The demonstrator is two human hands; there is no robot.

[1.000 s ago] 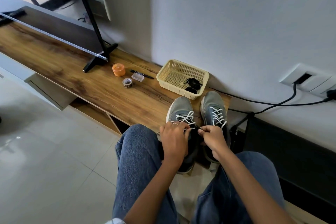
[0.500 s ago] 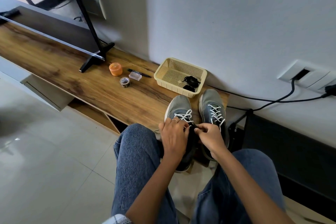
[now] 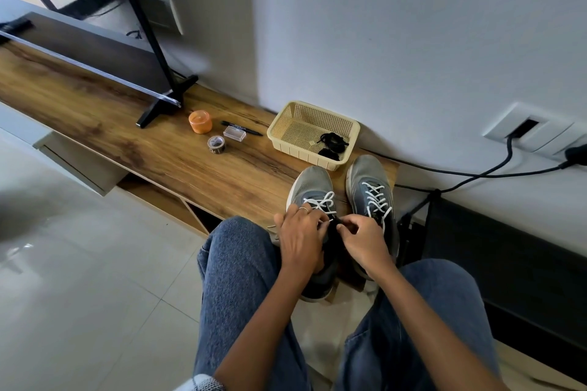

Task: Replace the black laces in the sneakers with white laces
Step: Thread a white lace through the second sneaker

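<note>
Two grey sneakers stand side by side at the right end of the wooden shelf (image 3: 133, 136), toes toward the wall. The left sneaker (image 3: 309, 184) and the right sneaker (image 3: 368, 181) both carry white laces. My left hand (image 3: 300, 240) lies over the left sneaker's tongue, its fingertips pinching the white lace (image 3: 320, 205). My right hand (image 3: 363, 240) pinches the other lace end at the same sneaker's top eyelets. Where the laces meet is hidden by my fingers. Black laces (image 3: 332, 143) lie bundled in the beige basket (image 3: 286, 128).
An orange jar (image 3: 200, 121), a tape roll (image 3: 217, 144), a small clear box (image 3: 234, 133) and a black pen (image 3: 243, 126) lie left of the basket. A TV stand leg (image 3: 165, 101) is further left. Black cables (image 3: 460, 173) run from wall sockets at right. My jeans-clad knees flank the shoes.
Both hands stay at the left sneaker's top eyelets, their fingers shifting slightly on the white lace. The camera has tipped a little; nothing else moved.
</note>
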